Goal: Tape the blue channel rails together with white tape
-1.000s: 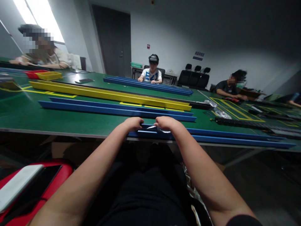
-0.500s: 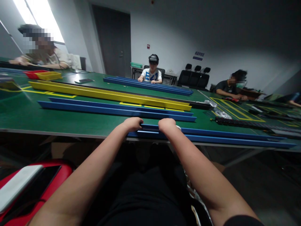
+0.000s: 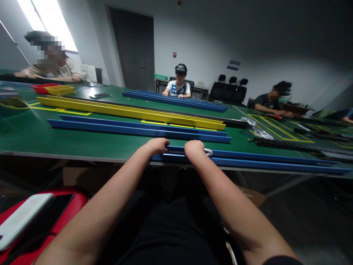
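Note:
Along the front edge of the table lies a long blue channel (image 3: 261,163), its two raised walls running off to the right. At its left end, my left hand (image 3: 160,145) is closed on the channel, with fingertips partly hidden. A little to the right, my right hand (image 3: 194,148) is bent over the same channel, fingers curled down and out of sight behind the hand; what they hold is hidden. Against the right hand, over the channel, shows a white ring (image 3: 209,152) like a narrow roll of tape.
Beyond my hands lie another blue channel (image 3: 138,131) and a yellow channel (image 3: 129,112) on the green table (image 3: 24,138). More blue rails (image 3: 173,101) lie near a person opposite. Black strips (image 3: 286,144) and clear plastic (image 3: 261,132) are at right. A phone (image 3: 44,221) rests on a red seat.
My right hand has shifted slightly left, and more of the white ring shows beside it. My left hand stays at the channel's end. The view has shifted slightly.

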### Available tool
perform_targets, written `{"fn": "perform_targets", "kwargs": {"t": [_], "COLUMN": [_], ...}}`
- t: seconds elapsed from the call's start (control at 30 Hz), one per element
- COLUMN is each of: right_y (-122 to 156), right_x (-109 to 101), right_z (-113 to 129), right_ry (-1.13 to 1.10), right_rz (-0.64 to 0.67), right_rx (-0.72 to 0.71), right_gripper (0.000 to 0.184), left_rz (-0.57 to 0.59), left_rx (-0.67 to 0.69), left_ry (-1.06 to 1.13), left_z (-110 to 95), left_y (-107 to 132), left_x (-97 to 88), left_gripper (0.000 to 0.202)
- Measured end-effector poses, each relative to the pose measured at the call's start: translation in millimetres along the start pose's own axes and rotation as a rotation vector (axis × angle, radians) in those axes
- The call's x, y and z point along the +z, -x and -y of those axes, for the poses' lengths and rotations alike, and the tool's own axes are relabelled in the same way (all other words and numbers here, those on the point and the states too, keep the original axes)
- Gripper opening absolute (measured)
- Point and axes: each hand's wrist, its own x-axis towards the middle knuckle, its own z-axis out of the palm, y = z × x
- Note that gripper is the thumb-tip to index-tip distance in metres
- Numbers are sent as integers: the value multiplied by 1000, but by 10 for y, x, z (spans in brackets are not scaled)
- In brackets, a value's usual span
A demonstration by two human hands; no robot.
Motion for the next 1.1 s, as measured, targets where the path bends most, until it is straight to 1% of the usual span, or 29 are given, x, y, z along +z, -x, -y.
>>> {"fn": "perform_targets", "kwargs": {"t": [0.1,0.2,0.37,0.47,0.53,0.63,0.8,1.1], "right_y": [7,-2,-30,-40,-41,-40,-44,3], "right_x": [19,33,55,60,62,68,87,77], "right_z": [14,22,15,-1,-13,-26,-32,-49], "right_ry": [19,28,32,31,30,30,34,42], "right_rz": [-25,-40,-48,-48,-50,-56,-64,-62], "right_rx": [25,39,53,58,57,50,40,31], "right_gripper": [36,35,36,35,35,35,36,35], "left_rz": [-3,4,2,5,11,16,-42,-75], "left_rx": [20,62,149,167,168,147,88,88], "left_ry": [-4,0,20,35,38,36,35,38], "left_z": [-23,-92,-320,-463,-517,-522,-492,-528], "left_y": [-29,-67,-173,-247,-282,-287,-205,-153], "left_x": [10,15,32,44,51,62,70,32], "left_gripper": [36,33,26,23,24,26,29,32]}}
